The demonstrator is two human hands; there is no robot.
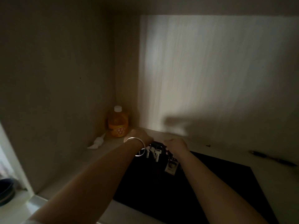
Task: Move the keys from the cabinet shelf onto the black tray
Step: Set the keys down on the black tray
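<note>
A bunch of silver keys with a dark fob and a small tag hangs between my two hands, above the far edge of the black tray. My left hand, with a silver bangle on its wrist, grips the bunch from the left. From the right, my right hand closes on the same bunch. The tray lies flat on the cabinet shelf. The cabinet is dim, so the fingers' exact hold is hard to see.
An orange bottle with a white cap stands in the back left corner. A white pump nozzle lies beside it. A dark pen-like object and a small screw lie on the shelf at right. Cabinet walls close in left and behind.
</note>
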